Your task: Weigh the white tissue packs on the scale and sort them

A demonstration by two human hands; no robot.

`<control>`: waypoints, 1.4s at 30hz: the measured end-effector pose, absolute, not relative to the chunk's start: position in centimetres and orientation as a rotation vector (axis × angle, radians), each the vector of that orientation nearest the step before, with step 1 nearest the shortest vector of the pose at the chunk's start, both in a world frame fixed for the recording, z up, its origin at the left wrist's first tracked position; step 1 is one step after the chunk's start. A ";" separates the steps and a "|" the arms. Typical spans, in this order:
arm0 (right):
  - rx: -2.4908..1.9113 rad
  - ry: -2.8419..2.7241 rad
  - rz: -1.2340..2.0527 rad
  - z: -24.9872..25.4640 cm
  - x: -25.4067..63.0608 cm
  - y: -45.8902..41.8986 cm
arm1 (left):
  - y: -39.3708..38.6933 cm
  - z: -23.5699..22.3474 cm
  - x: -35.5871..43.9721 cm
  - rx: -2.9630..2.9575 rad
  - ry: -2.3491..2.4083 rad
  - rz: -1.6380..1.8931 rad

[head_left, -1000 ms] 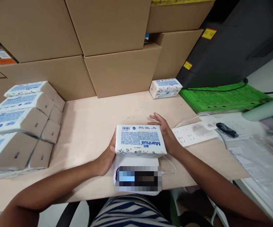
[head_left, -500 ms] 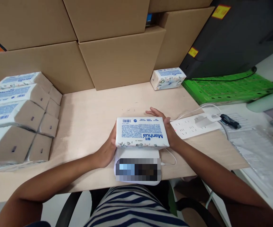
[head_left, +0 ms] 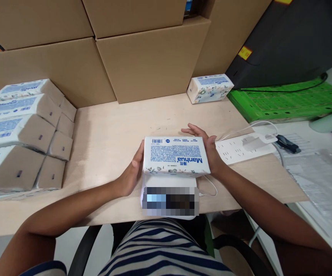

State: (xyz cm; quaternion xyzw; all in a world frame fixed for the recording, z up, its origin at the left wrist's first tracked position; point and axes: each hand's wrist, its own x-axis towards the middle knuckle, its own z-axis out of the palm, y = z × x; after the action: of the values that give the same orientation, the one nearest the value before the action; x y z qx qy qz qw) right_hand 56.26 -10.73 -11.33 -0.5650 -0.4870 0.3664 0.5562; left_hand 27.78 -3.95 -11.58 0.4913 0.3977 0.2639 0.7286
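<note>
White and blue Manhua tissue pack in soft plastic wrap (head_left: 177, 155) is in front of you, over the rear part of a flat white device with rounded corners (head_left: 170, 181). Your view does not show if the pack rests on it fully. The near edge of this device comes very close to the near edge of the pale wood-grain table (head_left: 108, 122), so there is little room on your side. More room is to the left, up to the stacked tissue packs (head_left: 29, 132), and behind, up to the brown cardboard cartons (head_left: 154, 61). On the right, the white plastic power strip (head_left: 232, 152) makes the room narrower.

Your left hand (head_left: 130, 174) stands on its side at the left end of the pack, with straight fingers close together, pointing away from you. I cannot tell if they press the wrap. Your right hand (head_left: 212, 153) is at the other end, thumb up by the corner, the other fingers reaching behind the far edge, a little apart. Both elbows are bent and wide.

The wrap is smooth, with blue print and a leaf pattern along the near edge. The stacked packs show plain beige ends with soft, rounded shape. Near the cartons, one separate tissue pack (head_left: 212, 90) lies just beside the green plastic crate (head_left: 286, 101).
</note>
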 end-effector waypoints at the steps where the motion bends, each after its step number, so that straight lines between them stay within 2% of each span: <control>1: -1.323 -1.141 0.876 -11.3 56.2 -10.7 | -4.0 -11.2 27.6 1.136 0.790 0.583; 7: -1.274 -1.144 0.873 -11.2 56.2 -10.7 | -3.9 -10.1 27.6 1.434 0.340 0.635; 21: -1.266 -1.034 0.887 -11.0 56.0 -10.1 | -3.7 -10.9 27.4 1.372 0.321 0.661; 42: -1.275 -0.990 0.919 -11.1 55.8 -9.4 | -4.0 -9.1 28.2 1.370 0.266 0.677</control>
State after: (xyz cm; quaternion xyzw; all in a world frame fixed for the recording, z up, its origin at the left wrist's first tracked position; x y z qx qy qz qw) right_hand 55.81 -9.45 -11.12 -0.5497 -0.4268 0.3961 0.5991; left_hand 28.21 -3.98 -9.14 0.6185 0.1201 0.3055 0.7139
